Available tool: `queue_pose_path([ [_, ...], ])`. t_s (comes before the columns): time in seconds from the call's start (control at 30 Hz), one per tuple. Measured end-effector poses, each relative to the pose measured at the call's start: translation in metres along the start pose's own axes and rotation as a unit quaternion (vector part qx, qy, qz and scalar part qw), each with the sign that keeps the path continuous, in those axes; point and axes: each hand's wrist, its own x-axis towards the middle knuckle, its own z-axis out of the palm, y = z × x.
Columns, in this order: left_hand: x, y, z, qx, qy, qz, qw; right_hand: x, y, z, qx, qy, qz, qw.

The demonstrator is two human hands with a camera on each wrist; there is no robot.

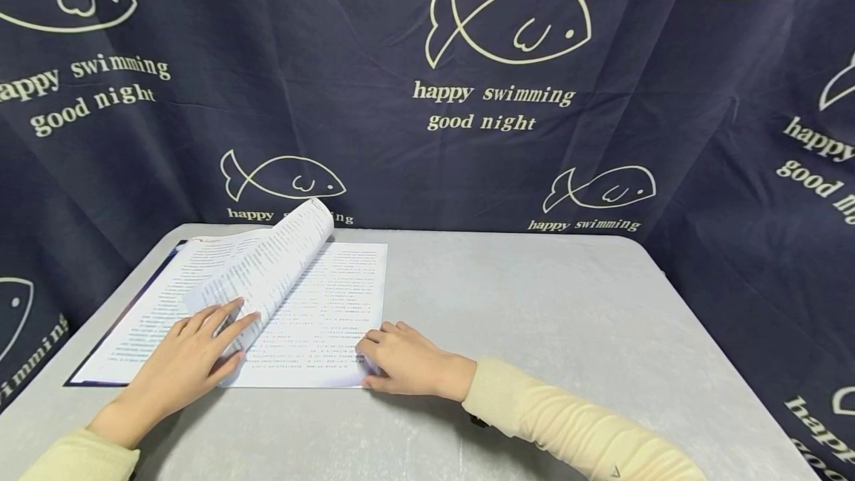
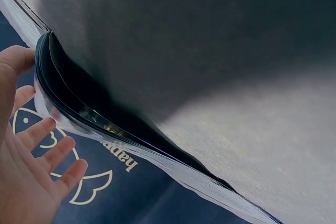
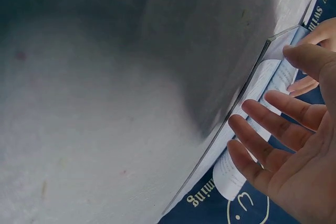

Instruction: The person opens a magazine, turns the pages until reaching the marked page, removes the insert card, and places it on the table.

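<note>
An open book [image 1: 334, 303] with printed text lies near the table's left side, its dark cover edge [image 1: 127, 308] showing at the left. Between its two sides a leaf [image 1: 283, 262] stands lifted and curved leftward. My left hand [image 1: 190, 351] rests its spread, fairly straight fingers on that leaf's lower part. In the left wrist view, the thumb touches the bulging lower page edges [image 2: 105, 132]. At the lower right corner of the right page is my right hand [image 1: 407, 362], touching the edge. Its fingers look loosely extended in the right wrist view.
The book rests on a light grey table [image 1: 534, 318] with rounded back corners. Behind and beside it hangs a dark blue curtain [image 1: 387, 147] printed with fish outlines and lettering.
</note>
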Motion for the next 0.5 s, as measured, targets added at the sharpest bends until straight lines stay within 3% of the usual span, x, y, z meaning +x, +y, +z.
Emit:
queue_pose_path([
  [0.5,-0.0002,0.0003,-0.0005,-0.001,-0.004,0.005,1.0,0.0006,0.0021,0.0007,0.017,0.014,-0.015,0.9996],
])
